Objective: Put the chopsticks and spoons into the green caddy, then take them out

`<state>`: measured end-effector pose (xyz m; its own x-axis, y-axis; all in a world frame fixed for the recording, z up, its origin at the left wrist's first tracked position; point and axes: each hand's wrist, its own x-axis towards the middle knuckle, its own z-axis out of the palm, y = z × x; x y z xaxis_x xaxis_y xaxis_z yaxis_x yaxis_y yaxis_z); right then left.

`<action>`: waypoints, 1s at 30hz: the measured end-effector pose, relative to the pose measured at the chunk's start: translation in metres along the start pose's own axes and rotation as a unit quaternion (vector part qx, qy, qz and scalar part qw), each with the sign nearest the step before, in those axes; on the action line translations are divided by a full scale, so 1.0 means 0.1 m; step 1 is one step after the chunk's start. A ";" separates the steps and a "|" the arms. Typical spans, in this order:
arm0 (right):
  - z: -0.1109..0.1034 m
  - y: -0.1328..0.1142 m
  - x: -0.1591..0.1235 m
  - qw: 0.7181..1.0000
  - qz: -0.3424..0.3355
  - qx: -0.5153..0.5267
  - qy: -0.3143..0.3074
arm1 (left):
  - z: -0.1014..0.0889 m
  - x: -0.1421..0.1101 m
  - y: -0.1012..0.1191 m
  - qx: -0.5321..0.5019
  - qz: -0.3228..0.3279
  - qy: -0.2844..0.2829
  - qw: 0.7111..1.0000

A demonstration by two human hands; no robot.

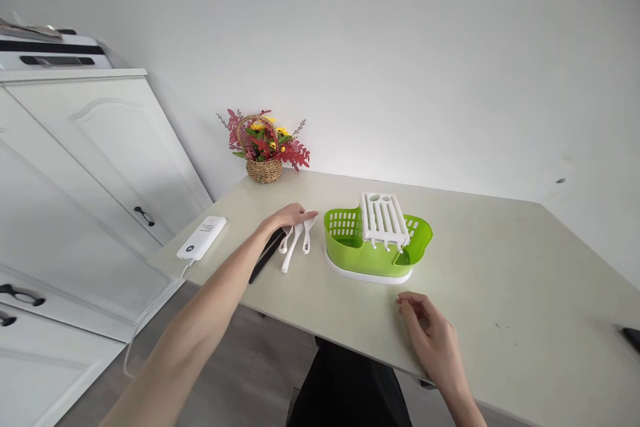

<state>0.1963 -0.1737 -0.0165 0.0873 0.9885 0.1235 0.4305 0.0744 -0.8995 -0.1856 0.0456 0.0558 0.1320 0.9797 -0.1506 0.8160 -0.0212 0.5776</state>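
Observation:
My left hand (291, 215) reaches across to several white spoons (295, 245) at the left-middle of the table. Its thumb and fingers are closed at the bowl of the rightmost spoon, and the hand partly covers the other bowls. Black chopsticks (267, 257) lie just left of the spoons, their far ends under my wrist. Right of the spoons stands a green basket (370, 257) on a white base tray (367, 275), with a white slotted rack (385, 220) across its top. Near the front edge, my right hand (433, 337) rests on the table, holding nothing, fingers loosely curled with thumb apart.
A wicker basket of artificial flowers (265, 170) stands at the back left by the wall. On the left edge lies a white power bank (203, 238) with a cable hanging off. White cabinets (100, 147) flank the table, and a dark object (632, 337) sits at far right.

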 end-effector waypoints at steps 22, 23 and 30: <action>0.01 0.04 0.01 1.000 0.006 0.004 -0.002 | 0.30 0.10 0.05 0.100 0.107 0.015 0.989; 0.01 0.04 0.01 1.000 0.006 0.005 -0.002 | 0.31 0.10 0.05 0.105 0.106 0.019 0.989; 0.00 0.05 0.01 1.000 0.017 0.010 -0.003 | 0.37 0.04 0.10 0.133 0.098 0.059 0.984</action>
<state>0.1981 -0.1726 -0.0207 0.0956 0.9913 0.0904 0.4099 0.0436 -0.9111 -0.1558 0.0418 0.0311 0.2489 0.9674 0.0465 0.9018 -0.2490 0.3533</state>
